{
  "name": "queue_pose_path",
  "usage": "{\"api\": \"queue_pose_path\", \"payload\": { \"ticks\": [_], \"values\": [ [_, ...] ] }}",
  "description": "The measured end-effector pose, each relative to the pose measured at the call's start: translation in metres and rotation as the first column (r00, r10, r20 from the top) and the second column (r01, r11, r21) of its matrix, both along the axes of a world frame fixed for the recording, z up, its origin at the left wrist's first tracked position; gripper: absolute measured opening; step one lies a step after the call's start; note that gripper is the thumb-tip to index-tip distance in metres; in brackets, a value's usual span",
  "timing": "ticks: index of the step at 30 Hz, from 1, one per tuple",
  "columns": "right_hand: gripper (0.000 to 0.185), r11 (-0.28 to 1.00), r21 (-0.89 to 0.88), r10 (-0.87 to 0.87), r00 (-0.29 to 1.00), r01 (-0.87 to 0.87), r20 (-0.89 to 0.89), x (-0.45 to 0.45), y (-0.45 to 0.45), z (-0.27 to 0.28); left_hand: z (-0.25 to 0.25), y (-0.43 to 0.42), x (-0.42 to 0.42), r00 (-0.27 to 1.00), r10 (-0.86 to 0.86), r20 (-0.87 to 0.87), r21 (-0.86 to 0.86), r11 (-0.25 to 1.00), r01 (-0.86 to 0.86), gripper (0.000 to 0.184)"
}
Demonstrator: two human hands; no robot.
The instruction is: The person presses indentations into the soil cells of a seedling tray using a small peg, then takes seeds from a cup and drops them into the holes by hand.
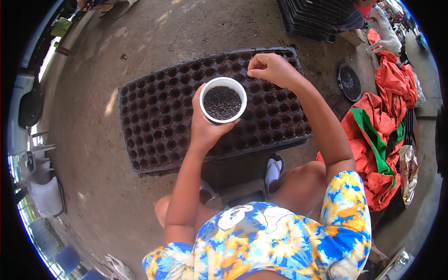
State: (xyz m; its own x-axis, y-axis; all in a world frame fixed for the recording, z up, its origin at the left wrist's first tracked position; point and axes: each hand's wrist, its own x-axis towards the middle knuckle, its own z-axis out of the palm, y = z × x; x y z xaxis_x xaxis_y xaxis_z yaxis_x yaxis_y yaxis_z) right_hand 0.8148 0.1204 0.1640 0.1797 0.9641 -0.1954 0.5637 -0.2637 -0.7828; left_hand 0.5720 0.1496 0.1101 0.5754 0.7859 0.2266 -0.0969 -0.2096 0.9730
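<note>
My left hand (208,130) is wrapped round a white cup (201,103), holding it above the tray. Small dark grains that look like seeds (223,103) fill part of the cup. Below lies a large black seedling tray (154,171) with rows of round cells that show dark brown soil. To the right of the cup, my right hand (270,70) hovers over the tray's far right part, thumb and fingertips pinched together. Whatever is between those fingertips is too small to make out.
A stack of black trays (305,21) stands at the far right, near another person's leg. A round dark container (349,82) sits on the floor beside red sheeting (371,116) with a green strip. White chairs (44,186) are at the left edge. My feet are just behind the tray's near edge.
</note>
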Motion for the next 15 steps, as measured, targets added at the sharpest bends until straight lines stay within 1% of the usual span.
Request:
{"api": "queue_pose_path", "payload": {
  "ticks": [3, 4, 7, 10, 12, 15],
  "values": [
    [0.015, 0.997, -0.077, -0.021, 0.999, 0.025, 0.045, 0.006, 0.000, -0.010, 0.003, 0.008, -0.004, 0.999, 0.021, 0.036, -0.026, 0.999, -0.020, 0.099],
    [0.015, 0.995, -0.098, -0.027, 0.998, 0.032, 0.052, 0.006, 0.000, -0.012, 0.005, 0.011, -0.006, 0.999, 0.029, 0.036, -0.007, 1.000, -0.029, 0.098],
    [0.015, 0.988, -0.137, -0.071, 0.997, 0.071, 0.002, 0.011, 0.000, -0.017, 0.008, 0.016, -0.009, 0.998, 0.050, 0.048, 0.004, 0.999, -0.050, 0.098],
    [0.015, 0.993, -0.094, -0.077, 0.997, 0.074, -0.020, 0.017, 0.000, -0.026, 0.009, 0.018, -0.011, 0.997, 0.068, 0.047, 0.005, 0.998, -0.068, 0.098],
    [0.015, 0.993, -0.095, -0.072, 0.997, 0.069, -0.027, 0.020, -0.001, -0.030, 0.011, 0.018, -0.011, 0.996, 0.066, 0.057, -0.018, 0.998, -0.065, 0.098],
    [0.017, 0.992, -0.108, -0.073, 0.997, 0.068, -0.040, 0.017, -0.002, -0.025, 0.010, 0.018, -0.011, 0.997, 0.062, 0.041, 0.001, 0.998, -0.062, 0.098]
  ]
}}
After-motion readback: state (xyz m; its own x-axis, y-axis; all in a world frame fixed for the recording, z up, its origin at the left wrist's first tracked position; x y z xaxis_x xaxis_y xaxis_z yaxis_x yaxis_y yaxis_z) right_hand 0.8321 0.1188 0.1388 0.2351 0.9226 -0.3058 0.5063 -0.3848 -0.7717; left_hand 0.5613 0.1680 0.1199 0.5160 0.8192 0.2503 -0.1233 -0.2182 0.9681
